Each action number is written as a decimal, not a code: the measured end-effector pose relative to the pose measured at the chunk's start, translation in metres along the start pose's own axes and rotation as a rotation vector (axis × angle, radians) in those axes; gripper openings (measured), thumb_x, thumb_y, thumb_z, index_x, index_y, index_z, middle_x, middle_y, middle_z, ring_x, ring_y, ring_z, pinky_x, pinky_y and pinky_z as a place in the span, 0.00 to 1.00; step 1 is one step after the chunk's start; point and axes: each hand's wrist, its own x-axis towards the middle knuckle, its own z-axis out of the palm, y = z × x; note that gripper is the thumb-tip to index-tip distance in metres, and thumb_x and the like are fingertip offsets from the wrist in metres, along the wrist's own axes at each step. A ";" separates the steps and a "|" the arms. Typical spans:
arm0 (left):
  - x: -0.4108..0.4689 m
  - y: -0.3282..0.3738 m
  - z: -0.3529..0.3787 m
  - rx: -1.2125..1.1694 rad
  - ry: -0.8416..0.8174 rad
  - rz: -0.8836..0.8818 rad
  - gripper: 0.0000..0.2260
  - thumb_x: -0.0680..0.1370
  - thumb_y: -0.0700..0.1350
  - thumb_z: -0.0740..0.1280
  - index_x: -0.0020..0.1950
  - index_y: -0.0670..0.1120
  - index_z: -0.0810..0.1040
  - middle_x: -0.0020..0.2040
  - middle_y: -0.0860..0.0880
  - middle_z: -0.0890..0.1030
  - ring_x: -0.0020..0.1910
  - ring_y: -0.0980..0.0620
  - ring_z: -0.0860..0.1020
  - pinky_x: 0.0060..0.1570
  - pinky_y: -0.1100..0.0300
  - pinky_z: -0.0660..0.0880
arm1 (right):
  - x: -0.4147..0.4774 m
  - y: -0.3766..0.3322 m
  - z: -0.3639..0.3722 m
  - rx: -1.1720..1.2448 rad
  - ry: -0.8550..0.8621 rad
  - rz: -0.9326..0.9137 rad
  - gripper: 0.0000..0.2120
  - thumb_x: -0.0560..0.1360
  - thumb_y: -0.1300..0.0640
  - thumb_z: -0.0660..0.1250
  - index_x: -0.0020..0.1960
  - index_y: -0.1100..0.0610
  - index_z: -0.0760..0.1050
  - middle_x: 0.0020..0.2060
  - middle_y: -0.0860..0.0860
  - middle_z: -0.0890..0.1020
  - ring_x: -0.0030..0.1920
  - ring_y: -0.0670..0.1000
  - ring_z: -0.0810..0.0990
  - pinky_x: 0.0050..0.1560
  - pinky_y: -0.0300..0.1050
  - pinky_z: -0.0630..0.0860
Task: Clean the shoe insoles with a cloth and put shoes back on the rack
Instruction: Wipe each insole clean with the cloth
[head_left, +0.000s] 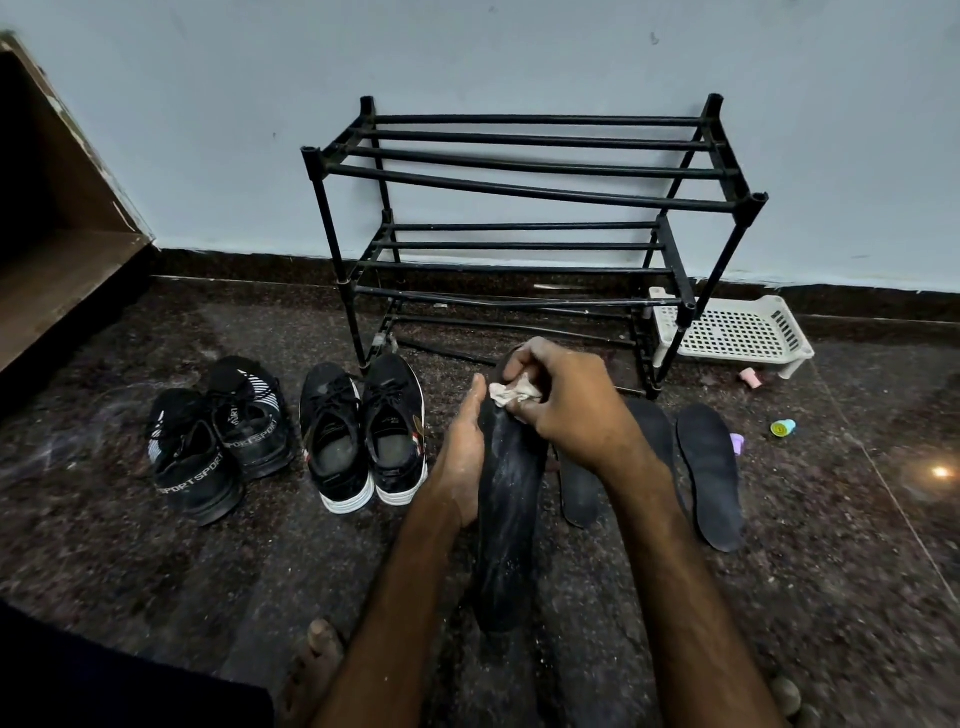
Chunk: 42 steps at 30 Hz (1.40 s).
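1 insole (506, 499) is gripped by the left hand (462, 457) before the rack (530, 189) while the cloth (511, 391), pinched in the curled right hand (571, 410), is pressed to its far end; wiping is judged under way, and strokes toward the near end are required next.

Rack (519, 187): one, three tiers.
Shoes, left-front of rack: four. SPORT-lettered pair (218, 441), white-soled pair (363, 436).
Insoles, front of rack: three made out. Lifted insole (506, 499), floor insoles (579, 491) (709, 478).
Cloth (511, 391): one.
White basket (727, 332), right of rack: one.
Small plastic bits (750, 378) (783, 427) (737, 443): three.
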 end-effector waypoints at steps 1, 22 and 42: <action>0.001 0.000 -0.001 0.023 0.000 -0.002 0.30 0.80 0.65 0.54 0.62 0.41 0.80 0.56 0.40 0.83 0.52 0.44 0.83 0.50 0.50 0.79 | 0.000 0.003 -0.002 -0.032 0.037 0.031 0.15 0.69 0.64 0.74 0.47 0.48 0.74 0.39 0.43 0.80 0.39 0.43 0.79 0.42 0.44 0.79; 0.004 -0.008 -0.001 -0.063 0.018 -0.021 0.23 0.80 0.58 0.57 0.59 0.42 0.80 0.51 0.41 0.82 0.48 0.46 0.82 0.45 0.52 0.81 | 0.000 0.004 0.002 0.039 -0.002 -0.004 0.16 0.67 0.66 0.75 0.47 0.50 0.76 0.38 0.46 0.80 0.39 0.45 0.79 0.41 0.38 0.77; -0.003 0.001 0.002 -0.007 0.042 0.023 0.25 0.82 0.58 0.55 0.54 0.41 0.83 0.46 0.41 0.85 0.41 0.46 0.84 0.40 0.53 0.81 | 0.002 0.003 -0.001 0.000 0.067 -0.026 0.14 0.69 0.64 0.74 0.49 0.50 0.75 0.40 0.44 0.79 0.41 0.44 0.78 0.45 0.41 0.77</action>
